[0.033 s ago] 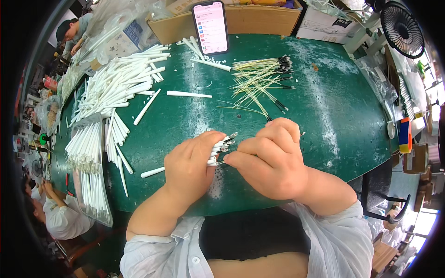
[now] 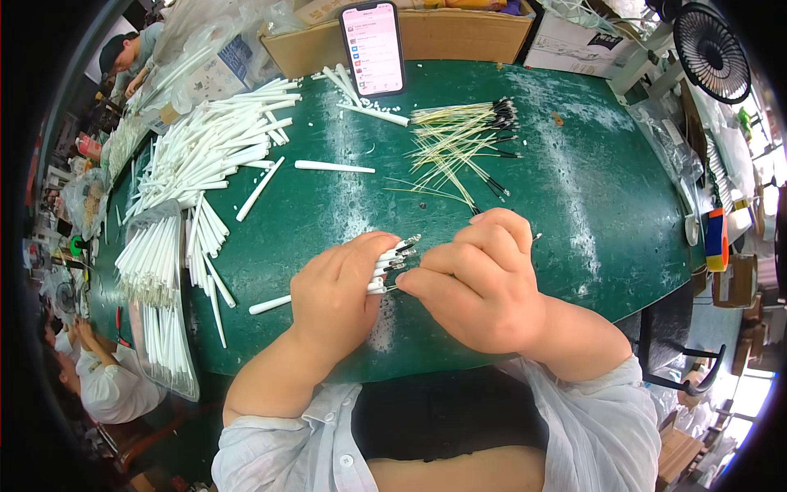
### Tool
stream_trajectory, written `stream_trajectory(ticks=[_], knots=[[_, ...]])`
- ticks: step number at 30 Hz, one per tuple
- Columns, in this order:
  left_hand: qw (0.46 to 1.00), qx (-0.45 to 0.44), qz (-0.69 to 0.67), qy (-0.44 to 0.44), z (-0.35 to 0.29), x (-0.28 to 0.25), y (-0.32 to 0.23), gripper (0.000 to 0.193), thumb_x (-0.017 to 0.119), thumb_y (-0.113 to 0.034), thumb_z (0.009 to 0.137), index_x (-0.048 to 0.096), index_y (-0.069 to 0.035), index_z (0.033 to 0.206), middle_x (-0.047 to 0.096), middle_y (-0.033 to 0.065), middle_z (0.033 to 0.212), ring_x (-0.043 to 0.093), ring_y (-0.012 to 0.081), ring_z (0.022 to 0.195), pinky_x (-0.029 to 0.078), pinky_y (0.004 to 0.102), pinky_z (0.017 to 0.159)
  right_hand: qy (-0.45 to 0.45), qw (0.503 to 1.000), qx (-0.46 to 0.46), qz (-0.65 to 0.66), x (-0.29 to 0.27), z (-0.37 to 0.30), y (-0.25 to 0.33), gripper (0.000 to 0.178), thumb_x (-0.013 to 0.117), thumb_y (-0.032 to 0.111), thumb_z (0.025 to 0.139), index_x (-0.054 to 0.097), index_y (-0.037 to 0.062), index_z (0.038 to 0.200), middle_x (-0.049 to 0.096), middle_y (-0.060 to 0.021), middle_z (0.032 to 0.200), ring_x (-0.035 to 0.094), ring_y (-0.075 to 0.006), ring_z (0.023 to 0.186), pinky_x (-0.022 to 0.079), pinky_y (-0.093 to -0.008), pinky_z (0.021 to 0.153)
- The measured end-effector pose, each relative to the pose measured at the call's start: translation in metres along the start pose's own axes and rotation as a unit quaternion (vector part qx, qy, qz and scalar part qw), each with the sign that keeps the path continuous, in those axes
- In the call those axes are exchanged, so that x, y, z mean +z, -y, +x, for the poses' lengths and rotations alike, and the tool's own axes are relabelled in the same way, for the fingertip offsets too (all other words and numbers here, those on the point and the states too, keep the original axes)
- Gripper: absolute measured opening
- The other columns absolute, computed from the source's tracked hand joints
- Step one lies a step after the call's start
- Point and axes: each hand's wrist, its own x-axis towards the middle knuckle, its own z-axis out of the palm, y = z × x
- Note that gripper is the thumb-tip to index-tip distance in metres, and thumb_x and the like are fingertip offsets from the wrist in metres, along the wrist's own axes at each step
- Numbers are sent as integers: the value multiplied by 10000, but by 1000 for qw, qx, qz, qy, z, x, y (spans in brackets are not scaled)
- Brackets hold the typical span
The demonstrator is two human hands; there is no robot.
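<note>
My left hand point(image 2: 334, 289) is closed around a small bunch of white tapered tubes point(image 2: 382, 264). Their open ends face right, and dark and clear wire tips stick out of some. Close against those ends, my right hand point(image 2: 484, 287) is closed in a pinch. A thin wire seems to run from the lowest tube to its fingertips, which partly hide it. Beyond the right hand lies a heap of pale yellow wires point(image 2: 447, 148) with black sleeves and small clear tips. One loose white tube point(image 2: 270, 305) lies on the table beside my left wrist.
A big pile of white tubes point(image 2: 205, 148) covers the green table's point(image 2: 484, 328) left side. Filled tubes stand in a clear plastic tray point(image 2: 187, 361) at the left edge. A phone point(image 2: 373, 53) leans on a cardboard box point(image 2: 467, 37). A fan point(image 2: 711, 53) stands far right; co-workers sit left.
</note>
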Motion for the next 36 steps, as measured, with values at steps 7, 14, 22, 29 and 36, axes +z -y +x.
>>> stream_trajectory(ticks=[7, 14, 22, 29, 36], knots=[[1000, 5, 20, 9, 0, 0, 0, 360, 710, 15, 767, 662, -88, 1109, 735, 98, 1009, 713, 290, 848, 569, 357, 721, 4, 1000, 5, -6, -1, 0, 0, 301, 636, 190, 686, 718, 112, 965, 621, 14, 948, 540, -178, 840, 402, -384, 880], [1000, -3, 19, 11, -1, -1, 0, 353, 712, 11, 765, 664, -85, 1100, 735, 98, 1001, 713, 292, 850, 569, 355, 720, 17, 1000, 7, -18, -2, -1, 0, 293, 646, 175, 699, 721, 129, 978, 623, 21, 954, 541, -173, 849, 406, -415, 934], [999, 3, 31, 18, -2, -1, 1, 384, 696, 43, 759, 648, -79, 1120, 729, 109, 1015, 711, 305, 859, 570, 371, 721, -14, 998, -22, -62, -2, -2, 3, 270, 675, 176, 639, 730, 126, 899, 614, 28, 925, 551, -169, 862, 414, -474, 976], [999, 25, 33, 5, -5, 2, 7, 587, 664, 51, 612, 617, -98, 1178, 714, 79, 1086, 690, 266, 825, 546, 358, 680, -46, 990, -47, -125, 1, -4, 8, 245, 685, 155, 610, 726, 149, 851, 618, 38, 928, 559, -157, 882, 440, -501, 993], [999, 20, 34, 13, -5, 0, 6, 618, 689, 42, 601, 604, -101, 1196, 708, 82, 1105, 687, 272, 836, 546, 366, 689, -52, 989, -50, -128, 3, -4, 10, 256, 702, 163, 597, 750, 176, 849, 599, 75, 843, 518, -147, 812, 396, -487, 1002]])
